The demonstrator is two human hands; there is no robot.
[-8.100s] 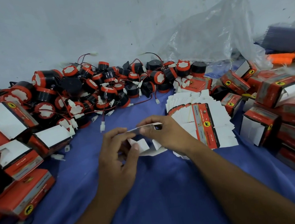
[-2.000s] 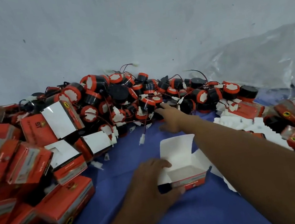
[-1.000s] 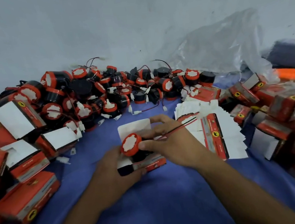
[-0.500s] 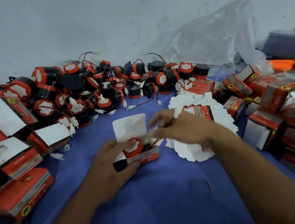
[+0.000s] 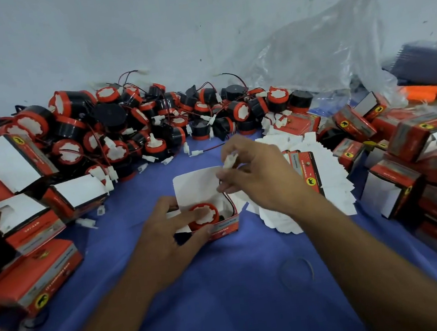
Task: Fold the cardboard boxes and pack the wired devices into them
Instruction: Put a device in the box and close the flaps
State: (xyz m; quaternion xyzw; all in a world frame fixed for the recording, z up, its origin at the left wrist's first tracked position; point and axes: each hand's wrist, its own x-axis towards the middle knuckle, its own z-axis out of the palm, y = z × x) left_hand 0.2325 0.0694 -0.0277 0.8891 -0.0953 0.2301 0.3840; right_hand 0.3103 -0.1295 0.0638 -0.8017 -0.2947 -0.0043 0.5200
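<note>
Head camera: look at the open box in the middle of the blue surface. A second ago your right hand held the wired device up over this box. Now the device sits down inside it, red and white top facing up. Your left hand holds the box, with the thumb on the front wall and one finger resting on the top of the device. Your right hand has let the device go and now pinches the little white plug just above the far side of the box. The thin wire is hard to see. The white lid flap stands open behind the device. So the big part looks done for this box. I think the plug and wire have to go in beside the device next, and then the lid can fold shut. Take care the wire does not stick out under the flap. Behind the box lies the big pile of devices. Just right of the box is the stack of flat boxes.
</note>
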